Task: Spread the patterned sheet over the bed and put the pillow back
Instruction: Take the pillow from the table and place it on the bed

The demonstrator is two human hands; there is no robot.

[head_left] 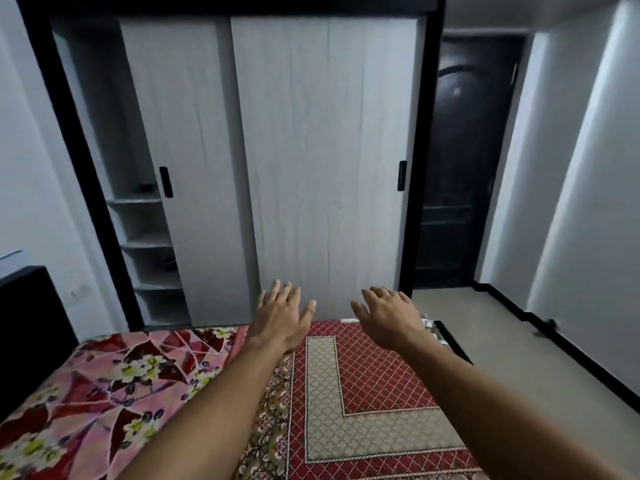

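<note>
- Left hand (280, 315), at about 6 o'clock, and right hand (388, 315), at 5 o'clock, reach out above the far edge of the bed. The fingers of both are spread and straight and grip nothing.
- The red lattice sheet (374, 382) with its beige band lies flat from 4 to 6 o'clock and covers only the right part of the bed.
- A floral cover (104, 382) is bare from 7 to 8 o'clock.
- The pillow is not in view.
- A wardrobe (311, 150) stands at 12 o'clock.
- Step in hand, as I judge it: spreading, partway done.
- Next move: take hold of the sheet's left edge near 6 o'clock and draw it toward 8 o'clock, keeping it flat, then find the pillow.
</note>
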